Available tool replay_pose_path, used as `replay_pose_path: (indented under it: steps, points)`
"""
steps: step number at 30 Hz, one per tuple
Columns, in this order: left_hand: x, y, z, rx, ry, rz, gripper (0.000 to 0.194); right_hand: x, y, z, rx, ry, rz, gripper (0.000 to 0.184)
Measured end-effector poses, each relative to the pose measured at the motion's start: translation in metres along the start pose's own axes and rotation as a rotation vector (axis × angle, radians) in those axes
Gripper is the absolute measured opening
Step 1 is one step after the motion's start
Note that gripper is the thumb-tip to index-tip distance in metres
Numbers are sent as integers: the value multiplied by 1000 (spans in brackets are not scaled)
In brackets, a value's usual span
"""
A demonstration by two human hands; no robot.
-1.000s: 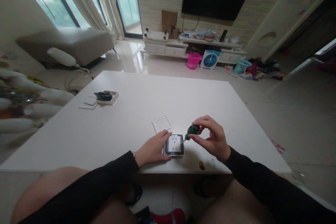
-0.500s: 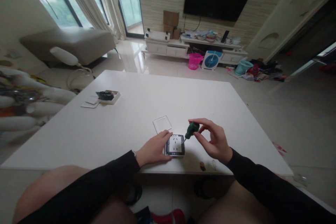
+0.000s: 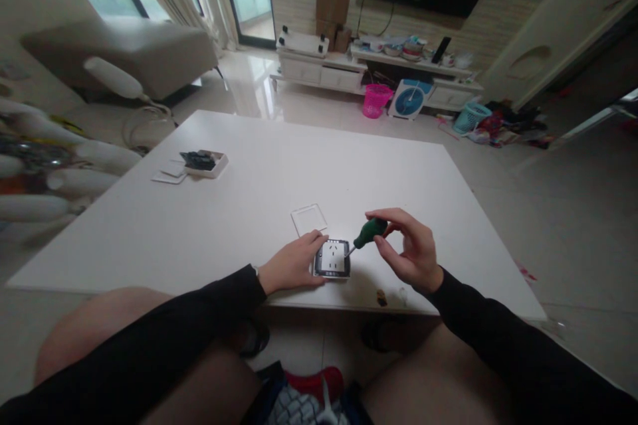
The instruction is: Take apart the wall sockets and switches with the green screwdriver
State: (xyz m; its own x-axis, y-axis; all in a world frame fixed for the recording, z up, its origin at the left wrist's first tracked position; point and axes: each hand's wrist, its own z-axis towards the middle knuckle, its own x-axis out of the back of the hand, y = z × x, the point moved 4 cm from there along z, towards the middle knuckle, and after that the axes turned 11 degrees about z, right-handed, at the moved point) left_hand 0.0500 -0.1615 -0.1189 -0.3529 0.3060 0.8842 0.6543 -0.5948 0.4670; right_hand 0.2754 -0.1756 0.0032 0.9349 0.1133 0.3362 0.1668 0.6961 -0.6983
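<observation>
A wall socket [image 3: 333, 257] with a white face and dark surround sits in a white box near the table's front edge. My left hand [image 3: 293, 263] grips its left side, thumb along the near edge and fingers at the top left corner. In my right hand [image 3: 409, 249], pinched between thumb and fingers, is a screwdriver [image 3: 369, 232] with a green handle. Its shaft slants down to the left, with the tip at the right side of the socket. Just behind the socket lies a white cover frame [image 3: 309, 220].
On the white table [image 3: 279, 159], an open white box [image 3: 214, 167] with dark parts stands at the far left beside white cover pieces [image 3: 169, 172]. Small brownish pieces [image 3: 381, 297] lie by the front edge. A pink basket [image 3: 376, 101] stands on the floor beyond.
The view has tipped slightly downward, so things sit higher in the picture. The screwdriver handle leans further right, its tip still at the socket's right side. My left hand keeps its hold.
</observation>
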Motion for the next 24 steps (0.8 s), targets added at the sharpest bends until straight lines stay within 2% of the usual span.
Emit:
replay_pose_path:
  steps: [3,6,8,12,19,24]
  points:
    - [0,0,1,-3,6,-10,86,-1,1,1,10,-7,-54,45]
    - [0,0,1,-6,8,-1,86,0,-1,3,50,49,-106,42]
    - [-1,-1,1,-9,10,10,86,0,-2,4,41,65,-94,42]
    - [-1,-2,1,-14,4,16,86,-2,-1,3,-26,19,-27,50]
    - [1,1,1,-12,4,10,85,1,-3,4,34,65,-91,45]
    - [1,1,1,-6,-7,4,84,0,-1,3,-21,46,-49,50]
